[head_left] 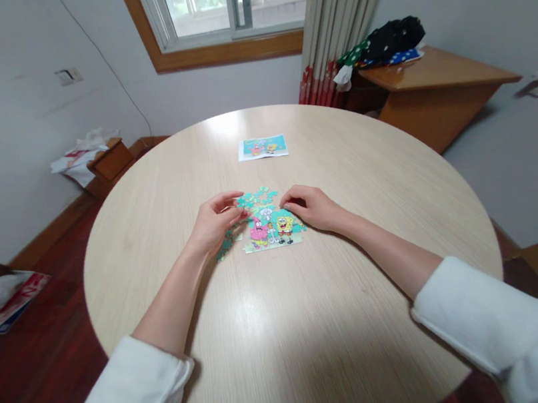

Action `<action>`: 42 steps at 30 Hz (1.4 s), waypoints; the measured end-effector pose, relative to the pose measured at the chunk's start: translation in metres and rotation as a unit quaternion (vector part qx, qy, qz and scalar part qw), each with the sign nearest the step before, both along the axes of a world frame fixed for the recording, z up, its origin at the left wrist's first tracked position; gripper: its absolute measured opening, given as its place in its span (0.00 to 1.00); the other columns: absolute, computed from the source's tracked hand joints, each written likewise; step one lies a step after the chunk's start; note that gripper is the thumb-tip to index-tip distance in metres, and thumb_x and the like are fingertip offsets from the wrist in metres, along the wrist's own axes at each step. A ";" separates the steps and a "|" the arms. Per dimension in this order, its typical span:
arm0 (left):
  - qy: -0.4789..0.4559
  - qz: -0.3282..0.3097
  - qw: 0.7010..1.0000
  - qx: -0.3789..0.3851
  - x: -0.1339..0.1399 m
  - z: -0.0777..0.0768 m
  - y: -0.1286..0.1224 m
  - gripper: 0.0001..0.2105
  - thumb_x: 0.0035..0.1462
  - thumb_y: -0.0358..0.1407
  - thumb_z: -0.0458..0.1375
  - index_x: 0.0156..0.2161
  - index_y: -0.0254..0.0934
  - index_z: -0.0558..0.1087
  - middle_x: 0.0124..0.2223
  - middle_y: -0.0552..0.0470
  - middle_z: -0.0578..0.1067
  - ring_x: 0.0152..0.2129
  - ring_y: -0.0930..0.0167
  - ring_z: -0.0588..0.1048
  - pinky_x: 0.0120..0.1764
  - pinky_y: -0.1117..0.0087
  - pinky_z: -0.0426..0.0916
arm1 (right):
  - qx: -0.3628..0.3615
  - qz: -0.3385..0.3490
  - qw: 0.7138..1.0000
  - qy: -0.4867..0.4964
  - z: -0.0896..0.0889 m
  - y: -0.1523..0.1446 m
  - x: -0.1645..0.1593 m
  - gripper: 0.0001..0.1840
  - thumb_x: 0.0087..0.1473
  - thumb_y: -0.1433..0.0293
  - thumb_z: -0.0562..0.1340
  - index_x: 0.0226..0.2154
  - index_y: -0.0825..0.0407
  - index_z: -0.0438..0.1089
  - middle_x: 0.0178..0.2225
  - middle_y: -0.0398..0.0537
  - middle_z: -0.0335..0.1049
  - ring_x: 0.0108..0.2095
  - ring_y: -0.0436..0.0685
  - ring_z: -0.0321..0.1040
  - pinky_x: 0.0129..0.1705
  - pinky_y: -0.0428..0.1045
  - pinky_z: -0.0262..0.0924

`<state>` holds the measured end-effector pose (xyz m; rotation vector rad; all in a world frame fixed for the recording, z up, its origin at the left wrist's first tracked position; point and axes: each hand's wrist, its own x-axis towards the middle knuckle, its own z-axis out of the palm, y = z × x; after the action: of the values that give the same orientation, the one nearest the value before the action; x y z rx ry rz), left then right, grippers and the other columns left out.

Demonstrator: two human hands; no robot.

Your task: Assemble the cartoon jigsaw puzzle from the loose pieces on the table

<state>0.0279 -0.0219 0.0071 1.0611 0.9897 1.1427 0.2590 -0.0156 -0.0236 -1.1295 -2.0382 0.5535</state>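
A partly assembled jigsaw puzzle (259,231) lies flat on the table, showing a pink starfish, a squid figure and a yellow sponge character. Its upper edge is uneven. My left hand (216,223) is at the puzzle's left side, thumb and forefinger apart, fingertips near the teal loose pieces (248,200). More loose pieces (225,247) lie partly hidden below that hand. At the puzzle's upper right, my right hand (311,206) has its fingers bent together, tips down at the edge. Whatever is between those fingertips is too small to make out.
A printed reference picture (265,147) lies farther back on the round wooden table (289,333). Behind the table are a window (229,5) and a curtain (336,9). A wooden desk (437,75) with dark cloth on it stands at the right.
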 end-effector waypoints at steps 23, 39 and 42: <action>-0.035 0.028 0.997 -0.055 0.002 0.010 -0.002 0.15 0.42 0.20 0.57 0.39 0.24 0.76 0.29 0.44 0.77 0.27 0.71 0.79 0.42 0.67 0.74 | -0.004 -0.002 1.000 0.002 0.001 0.000 -0.001 0.08 0.53 0.72 0.57 0.29 0.52 0.72 0.32 0.49 0.74 0.34 0.55 0.69 0.40 0.52 0.62; -0.067 0.038 0.996 -0.035 -0.002 0.005 0.002 0.08 0.49 0.26 0.60 0.37 0.26 0.75 0.29 0.45 0.76 0.28 0.70 0.78 0.44 0.63 0.74 | -0.011 -0.001 1.000 0.000 0.001 -0.001 0.000 0.08 0.52 0.72 0.57 0.29 0.52 0.72 0.32 0.49 0.74 0.35 0.55 0.69 0.41 0.52 0.62; -0.070 0.041 0.996 -0.032 -0.002 0.004 0.002 0.08 0.48 0.26 0.62 0.36 0.27 0.76 0.30 0.46 0.77 0.28 0.71 0.78 0.44 0.63 0.74 | -0.013 -0.004 1.000 0.001 0.001 -0.001 0.000 0.08 0.52 0.72 0.57 0.29 0.52 0.73 0.33 0.50 0.74 0.35 0.55 0.69 0.41 0.53 0.62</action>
<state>0.0255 -0.0197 0.0107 0.8828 0.9600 1.2271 0.2589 -0.0166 -0.0223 -1.1511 -2.0305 0.5783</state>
